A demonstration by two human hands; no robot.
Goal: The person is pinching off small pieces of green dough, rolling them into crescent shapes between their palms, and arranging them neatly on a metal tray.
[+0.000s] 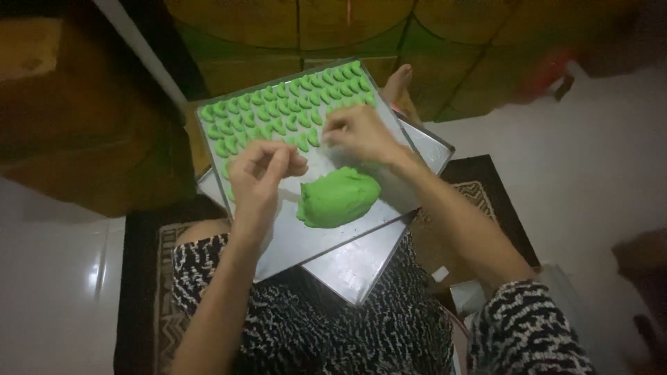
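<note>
Just below both hands [264, 170], dough lump [338, 197]

Green dough lump [338, 198] on metal tray [292, 239] — small green crescents [278, 114] in rows beyond.

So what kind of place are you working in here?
Most likely a home floor rather than a commercial kitchen. The metal tray of green dough pieces rests on the person's lap over a patterned rug on pale floor tiles, with no counter or worktable in view.
</note>
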